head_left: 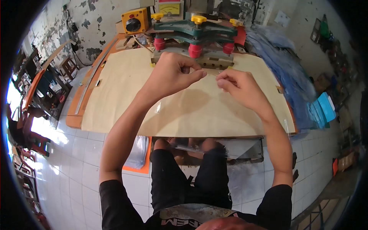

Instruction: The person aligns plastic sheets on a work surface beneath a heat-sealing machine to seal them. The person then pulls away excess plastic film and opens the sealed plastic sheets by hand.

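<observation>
Left hand [168, 74] and right hand [245, 88] pinch narrowly, on what I cannot tell, and drifting forward could knock knuckles against the green clamp [178, 27].

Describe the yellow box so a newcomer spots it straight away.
Across the wooden table stands a green frame with yellow knobs. Just left of it sits the yellow box, set apart from the meter nearby by its round black dial.

Walls [94, 27] with dark patches of peeling paint stand behind the table [74, 111]. The floor [73, 165] consists of pale, glossy tiles; bright light reflects at left, near a small wooden stool [68, 66]. Cluttered shelving [322, 50] lines the right side.
</observation>
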